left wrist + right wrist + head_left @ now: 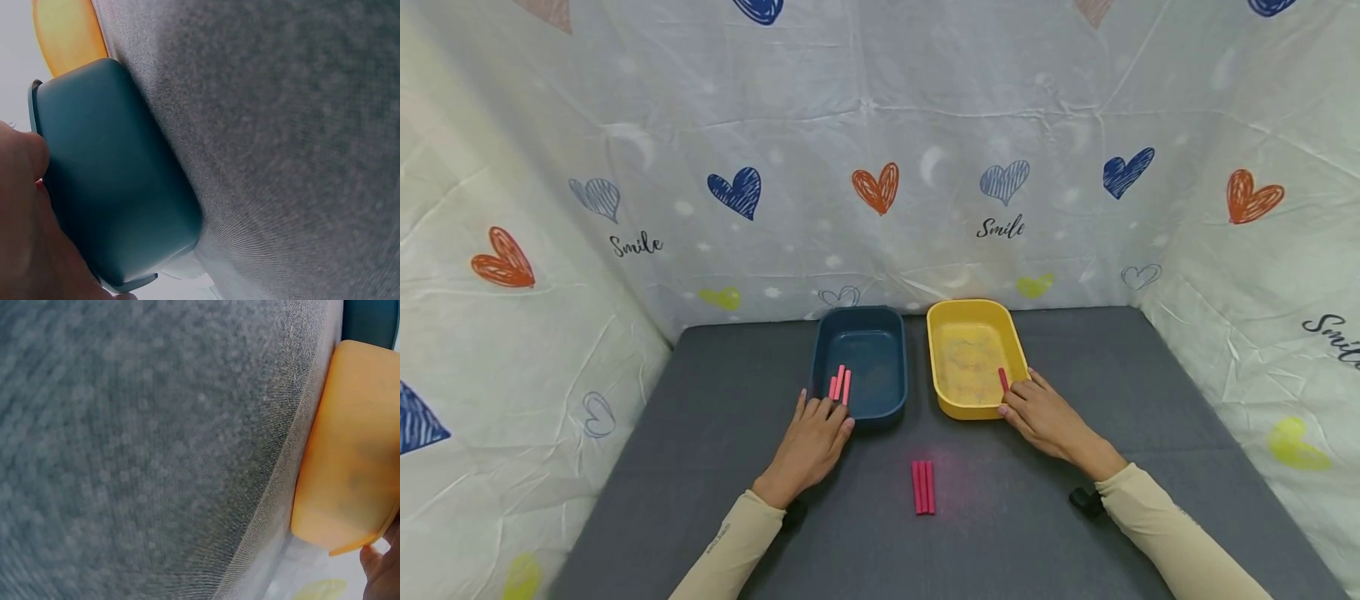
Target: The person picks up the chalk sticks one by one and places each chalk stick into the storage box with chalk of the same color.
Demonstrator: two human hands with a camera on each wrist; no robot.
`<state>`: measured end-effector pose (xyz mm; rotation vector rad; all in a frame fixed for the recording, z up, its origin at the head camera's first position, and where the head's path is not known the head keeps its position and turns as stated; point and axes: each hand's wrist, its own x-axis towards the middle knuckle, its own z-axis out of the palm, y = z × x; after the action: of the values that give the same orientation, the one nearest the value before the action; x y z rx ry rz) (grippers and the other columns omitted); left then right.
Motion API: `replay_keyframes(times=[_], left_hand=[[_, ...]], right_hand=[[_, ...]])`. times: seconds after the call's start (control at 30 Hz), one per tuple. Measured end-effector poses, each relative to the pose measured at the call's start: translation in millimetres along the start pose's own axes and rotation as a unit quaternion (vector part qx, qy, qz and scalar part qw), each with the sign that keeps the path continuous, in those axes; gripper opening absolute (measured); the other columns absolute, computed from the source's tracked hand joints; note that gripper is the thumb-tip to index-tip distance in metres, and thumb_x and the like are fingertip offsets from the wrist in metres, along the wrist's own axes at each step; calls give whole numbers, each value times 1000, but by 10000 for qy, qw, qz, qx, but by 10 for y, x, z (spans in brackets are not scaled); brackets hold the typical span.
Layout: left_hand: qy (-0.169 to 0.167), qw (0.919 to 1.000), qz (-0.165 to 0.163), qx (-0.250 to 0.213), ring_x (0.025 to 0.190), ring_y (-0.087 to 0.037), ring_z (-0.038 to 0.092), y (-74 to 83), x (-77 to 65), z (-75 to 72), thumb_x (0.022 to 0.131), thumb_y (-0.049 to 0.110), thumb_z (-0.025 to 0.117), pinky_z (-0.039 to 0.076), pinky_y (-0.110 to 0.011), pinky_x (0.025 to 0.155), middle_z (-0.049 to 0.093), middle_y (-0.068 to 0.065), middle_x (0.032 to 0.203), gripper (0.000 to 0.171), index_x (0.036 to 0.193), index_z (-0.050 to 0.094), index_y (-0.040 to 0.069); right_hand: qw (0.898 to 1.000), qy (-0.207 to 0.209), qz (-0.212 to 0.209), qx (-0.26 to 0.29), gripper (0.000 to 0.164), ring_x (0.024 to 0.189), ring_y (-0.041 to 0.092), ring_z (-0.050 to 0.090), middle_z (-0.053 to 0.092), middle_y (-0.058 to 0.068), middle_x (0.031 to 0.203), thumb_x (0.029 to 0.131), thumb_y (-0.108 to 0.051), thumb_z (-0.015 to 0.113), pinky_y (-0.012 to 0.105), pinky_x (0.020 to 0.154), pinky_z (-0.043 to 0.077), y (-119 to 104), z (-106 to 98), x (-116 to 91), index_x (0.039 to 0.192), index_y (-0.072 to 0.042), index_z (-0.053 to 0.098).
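Note:
My left hand (812, 437) reaches over the near left corner of a dark blue bin (891, 408); its thumb shows against the rim in the left wrist view. Pink sticks (841, 383) stand out beyond its fingertips inside this bin. At the near right corner of a yellow bin (966, 411) is my right hand (1048, 417), fingers bent over the rim and one finger outside the wall. A darker pink stick (1003, 380) meets these fingers, its lower end hidden. I cannot tell whether either hand pinches a stick.
Between the arms, a small row of pink sticks (923, 487) lies side by side on the grey cloth (850, 533), nearer than the bins. A white patterned curtain (805, 250) hangs behind the table and down both sides. The bins stand with a narrow gap between them.

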<state>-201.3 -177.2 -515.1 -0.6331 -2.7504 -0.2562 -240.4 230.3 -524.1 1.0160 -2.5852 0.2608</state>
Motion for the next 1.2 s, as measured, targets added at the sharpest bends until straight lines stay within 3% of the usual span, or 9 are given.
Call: replay_keyframes(times=[0.13,0.27,0.43,0.6,0.7,0.93,1.2], left_hand=[[-51,10000,-26,-38,115,-30,54,-2,-2,7,103,31,49,24,-65,115,62,-11,117,25,114,62,12],[-80,9998,-85,-146,131,-31,45,14,-6,-6,103,33,50,18,-64,118,56,-13,135,33,127,60,13],[108,9992,57,-386,142,-33,36,109,3,-79,99,35,56,20,-59,119,44,-13,150,43,137,55,13],[318,9963,308,-743,139,-30,40,264,4,-160,97,32,61,36,-54,113,46,-11,148,44,136,55,12],[281,9942,342,-984,135,-27,43,355,-4,-178,97,31,62,43,-50,108,48,-8,145,44,136,55,12],[15,9805,161,-1960,129,-22,49,527,-39,-152,94,29,67,45,-46,107,52,-5,138,48,137,55,11],[83,9756,183,-2185,130,-19,47,708,-84,-193,91,27,71,45,-44,106,51,-2,138,50,136,55,14]], right_hand=[[10000,-37,28,31,16,91,23,60,58,-1,87,100,-26,54,57,115,31,1,5,-1,87,-18,59],[10000,-37,32,33,17,91,22,59,58,-1,87,101,-26,54,57,114,32,-4,3,4,87,-18,58],[10000,-21,31,22,18,90,22,59,57,-1,86,101,-27,54,58,114,32,-13,-6,1,86,-18,57],[9999,-90,90,23,18,91,22,59,59,0,88,102,-27,53,57,115,31,-21,-15,3,87,-18,58],[9998,-150,134,36,18,91,22,58,59,0,89,102,-28,52,56,116,31,-23,-20,5,88,-18,59],[9997,-172,169,63,18,91,22,58,59,0,89,102,-28,52,56,116,30,-22,-19,6,88,-18,59],[9997,-158,150,82,17,92,23,58,59,0,89,102,-27,53,56,116,29,-15,-3,6,88,-18,58]])
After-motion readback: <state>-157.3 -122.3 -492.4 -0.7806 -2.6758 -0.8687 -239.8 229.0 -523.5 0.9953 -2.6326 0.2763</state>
